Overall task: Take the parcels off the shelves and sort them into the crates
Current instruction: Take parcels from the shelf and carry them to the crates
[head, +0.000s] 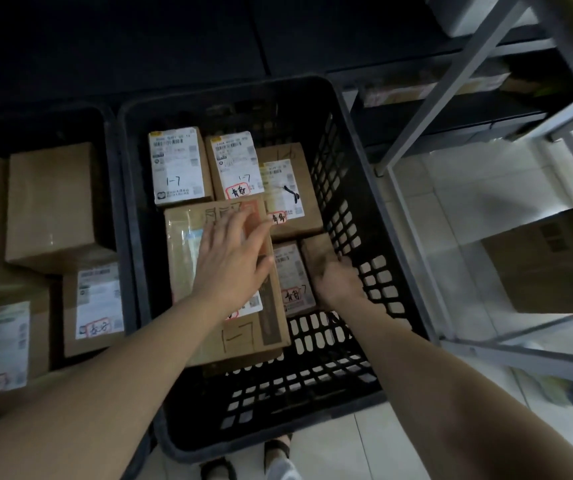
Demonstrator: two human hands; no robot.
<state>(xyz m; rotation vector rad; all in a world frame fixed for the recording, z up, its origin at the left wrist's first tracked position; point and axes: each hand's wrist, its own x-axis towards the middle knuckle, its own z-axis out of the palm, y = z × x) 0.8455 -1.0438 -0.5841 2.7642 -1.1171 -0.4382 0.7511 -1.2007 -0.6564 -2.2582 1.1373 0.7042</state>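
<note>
A black slatted crate (354, 375) in the middle holds several labelled cardboard parcels. My left hand (233, 254) lies flat, fingers straight, on top of a long flat parcel (240, 337) marked "1-7". My right hand (338, 280) reaches down by the crate's right wall, fingers curled around a small brown parcel (318, 252). Two labelled parcels (177, 166) stand along the far side, with another (292, 188) to their right.
A second dark crate (113, 188) on the left holds more brown parcels (49, 206). A grey metal shelf rack (451, 98) stands to the right, with a large cardboard box (548, 268) on a low shelf. White tiled floor lies beneath.
</note>
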